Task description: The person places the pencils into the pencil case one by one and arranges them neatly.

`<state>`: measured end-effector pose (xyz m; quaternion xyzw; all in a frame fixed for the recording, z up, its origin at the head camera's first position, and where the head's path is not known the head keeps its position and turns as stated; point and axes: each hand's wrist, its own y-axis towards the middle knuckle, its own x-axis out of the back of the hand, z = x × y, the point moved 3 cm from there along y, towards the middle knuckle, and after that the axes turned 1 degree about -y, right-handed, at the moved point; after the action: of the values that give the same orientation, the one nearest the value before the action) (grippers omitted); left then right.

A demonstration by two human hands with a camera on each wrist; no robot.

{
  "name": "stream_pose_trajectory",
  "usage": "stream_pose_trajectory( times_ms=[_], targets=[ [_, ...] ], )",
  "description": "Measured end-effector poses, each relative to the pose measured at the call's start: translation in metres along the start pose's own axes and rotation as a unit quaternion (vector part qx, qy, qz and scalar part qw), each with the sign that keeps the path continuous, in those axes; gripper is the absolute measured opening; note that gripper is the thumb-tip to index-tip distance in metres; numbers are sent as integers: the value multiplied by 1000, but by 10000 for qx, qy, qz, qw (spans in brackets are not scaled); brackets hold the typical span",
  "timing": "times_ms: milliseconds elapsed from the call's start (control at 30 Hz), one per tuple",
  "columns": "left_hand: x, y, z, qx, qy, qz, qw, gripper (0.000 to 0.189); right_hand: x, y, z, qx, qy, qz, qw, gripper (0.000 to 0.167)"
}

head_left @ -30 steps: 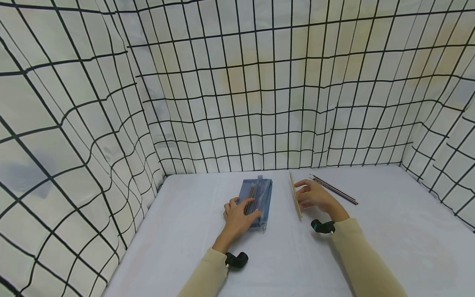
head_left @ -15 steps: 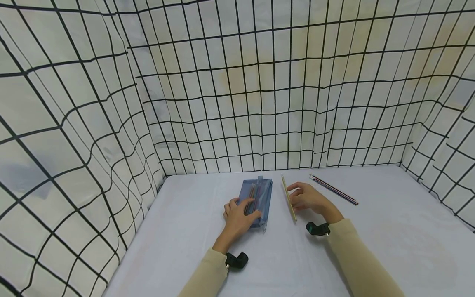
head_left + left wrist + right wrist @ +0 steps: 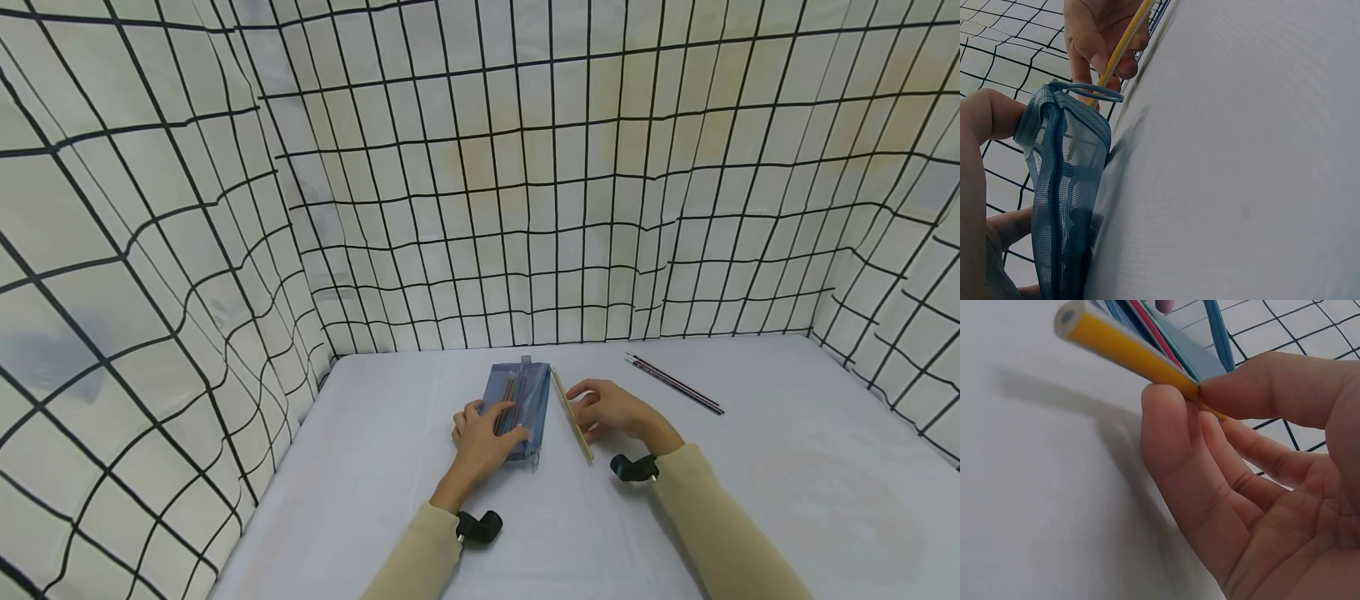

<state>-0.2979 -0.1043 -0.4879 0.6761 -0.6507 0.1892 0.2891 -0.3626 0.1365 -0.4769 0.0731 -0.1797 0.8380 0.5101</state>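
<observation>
A blue mesh pencil case (image 3: 535,404) lies on the white-covered table with several pencils showing inside it. My left hand (image 3: 480,437) holds it near its close end, thumb on one side and fingers on the other; in the left wrist view the zipper (image 3: 1055,187) runs along the case. Just right of the case, my right hand (image 3: 618,412) pinches a yellow pencil (image 3: 573,417) between thumb and fingertips. The pencil slants, its far end by the case's upper right corner. In the right wrist view one flat end of this pencil (image 3: 1116,345) points toward the camera.
Two dark striped pencils (image 3: 675,383) lie side by side on the table (image 3: 787,500), right of and beyond my right hand. A black grid netting (image 3: 555,208) over white sheeting encloses the table at the back and sides.
My right hand has carried the yellow pencil left and slightly nearer, up beside the pencil case. The left hand and the case have stayed in place.
</observation>
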Motion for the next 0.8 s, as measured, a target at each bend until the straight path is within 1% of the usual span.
stream_pose_trajectory(
  times_ms=[133,233,367,533,800],
  targets=[
    [1,0,1,14,-5,12,10000,56,-5,1,0,-45,103,143,9998,52],
    [1,1,2,32,-15,20,10000,56,-10,3,-1,-153,150,157,9996,53],
    [0,0,1,53,-28,16,10000,57,-15,5,0,-268,243,83,9993,54],
    [1,0,0,35,18,-12,10000,58,-22,8,1,-285,424,-45,9987,53],
    [0,0,0,62,21,1,10000,58,-32,14,3,-390,874,-211,9952,57]
  ],
)
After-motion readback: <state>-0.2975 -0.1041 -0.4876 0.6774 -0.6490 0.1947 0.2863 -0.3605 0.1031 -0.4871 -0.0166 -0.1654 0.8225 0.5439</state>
